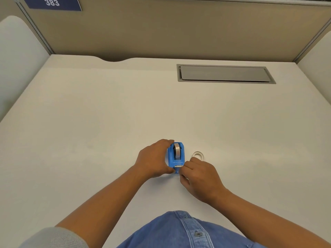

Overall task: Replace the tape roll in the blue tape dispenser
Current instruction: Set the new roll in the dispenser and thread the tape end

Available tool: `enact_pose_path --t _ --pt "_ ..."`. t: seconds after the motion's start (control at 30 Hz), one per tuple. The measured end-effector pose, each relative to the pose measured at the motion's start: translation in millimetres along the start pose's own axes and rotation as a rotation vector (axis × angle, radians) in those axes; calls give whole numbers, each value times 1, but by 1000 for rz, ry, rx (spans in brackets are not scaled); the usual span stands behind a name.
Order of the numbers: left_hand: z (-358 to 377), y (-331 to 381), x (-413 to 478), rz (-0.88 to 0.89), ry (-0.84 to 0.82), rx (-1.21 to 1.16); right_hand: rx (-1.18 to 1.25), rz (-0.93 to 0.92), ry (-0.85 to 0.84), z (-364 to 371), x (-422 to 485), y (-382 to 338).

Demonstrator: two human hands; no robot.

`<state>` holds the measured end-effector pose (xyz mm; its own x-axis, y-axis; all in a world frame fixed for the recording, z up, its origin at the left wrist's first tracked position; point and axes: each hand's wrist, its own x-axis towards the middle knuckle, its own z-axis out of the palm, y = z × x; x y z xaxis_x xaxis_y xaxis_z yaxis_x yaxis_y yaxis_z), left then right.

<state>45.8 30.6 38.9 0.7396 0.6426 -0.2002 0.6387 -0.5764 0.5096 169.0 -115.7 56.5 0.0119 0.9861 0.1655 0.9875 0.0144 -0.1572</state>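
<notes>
A small blue tape dispenser (176, 156) stands on the white desk (107, 122), its metal cutter end towards me. A tape roll (177, 150) on a black hub sits in its cradle. My left hand (154, 159) wraps the dispenser's left side, fingers over its far end and thumb at its near corner. My right hand (198, 178) has its fingertips pinched together right at the cutter; whether tape is between them is too small to tell. A second, nearly clear tape ring (198, 155) lies flat on the desk just right of the dispenser, partly behind my right hand.
A grey cable hatch (224, 74) is set into the desk at the back right. Beige partition walls close off the back and both sides, with a blue sign reading 383 (52, 3) at the upper left. My blue shirt fills the bottom edge.
</notes>
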Motion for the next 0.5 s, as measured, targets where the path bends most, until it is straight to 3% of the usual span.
enact_pose_path --t 0.33,0.5 --pt "1 -3 -4 9 -71 -117 -44 -23 28 18 -4 5" --pt "7 -4 -5 6 -37 -95 151 285 -54 23 -13 5"
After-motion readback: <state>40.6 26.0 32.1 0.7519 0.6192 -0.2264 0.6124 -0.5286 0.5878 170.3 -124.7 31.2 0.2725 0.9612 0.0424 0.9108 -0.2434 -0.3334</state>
